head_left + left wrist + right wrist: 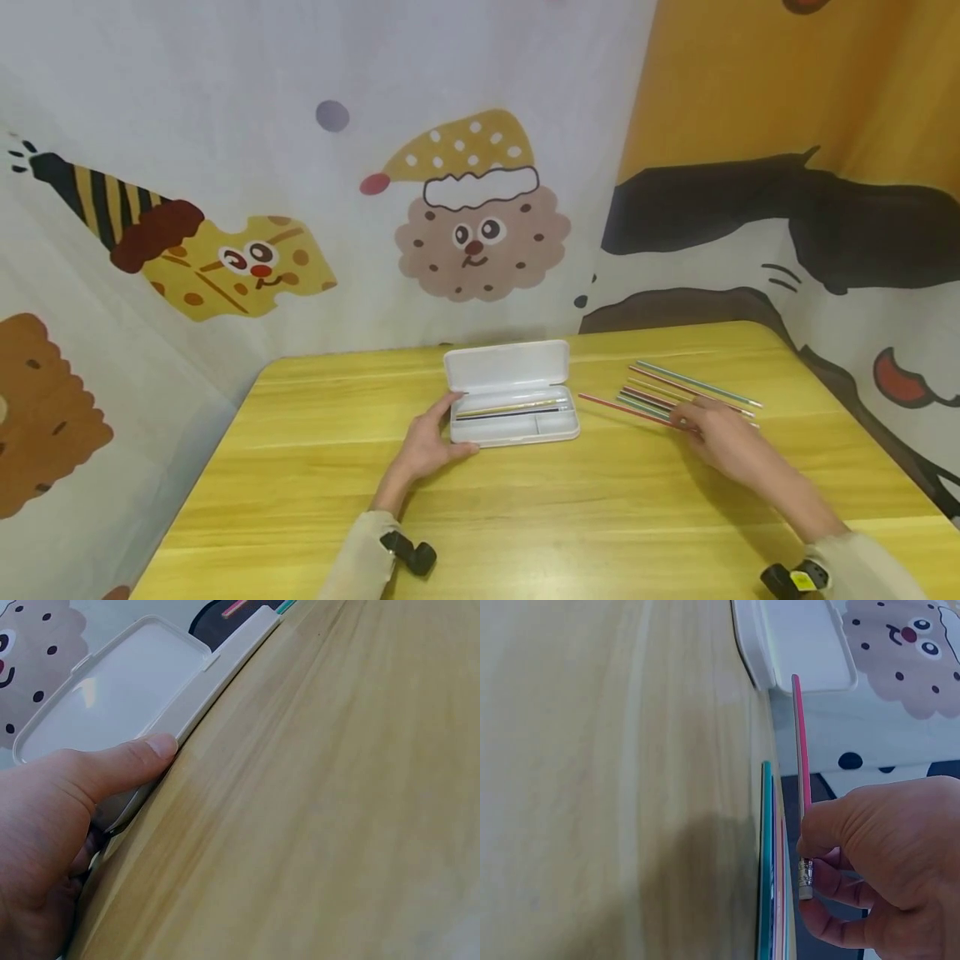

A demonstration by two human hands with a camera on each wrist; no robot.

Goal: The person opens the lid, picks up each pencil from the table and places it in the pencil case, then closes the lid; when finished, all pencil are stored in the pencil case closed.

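An open white pencil case (517,441) lies on the table, its lid (508,367) tilted up at the back. Inside rest a yellow pencil and a dark pencil (510,414), side by side. My left hand (426,446) grips the case's left end; in the left wrist view the thumb (139,761) presses its front wall. Over to the right, my right hand (720,435) pinches a red pencil (802,750) near its eraser end, and its other end points toward the case. Beneath that hand, several loose pencils (697,383) lie spread on the table, partly hidden by the fingers.
The yellow wood-patterned table (315,475) reaches back to a curtain (360,275) printed with cartoon figures. A small black wrist camera (408,552) is strapped at the left sleeve, another (795,579) at the right.
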